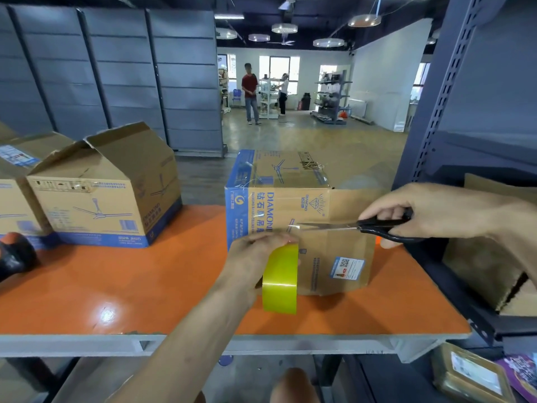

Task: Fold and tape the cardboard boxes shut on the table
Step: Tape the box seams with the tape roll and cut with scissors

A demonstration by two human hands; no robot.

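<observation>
A closed cardboard box (pixel 328 205) with blue print stands on the orange table (pixel 130 286), clear tape running over its top and down its near face. My left hand (pixel 252 257) grips a yellow-green tape roll (pixel 280 279) held against the box's near face. My right hand (pixel 430 212) holds black scissors (pixel 374 226) whose blades point left and meet the stretched tape just above the roll. A second box (pixel 107 190) stands at the left with its top flaps raised and untaped.
Another box (pixel 11 181) sits at the far left edge, with a black and orange object (pixel 14 254) in front of it. A dark metal shelf rack (pixel 465 112) holding cardboard (pixel 494 257) rises on the right. Two people (pixel 250 93) stand far back in the room.
</observation>
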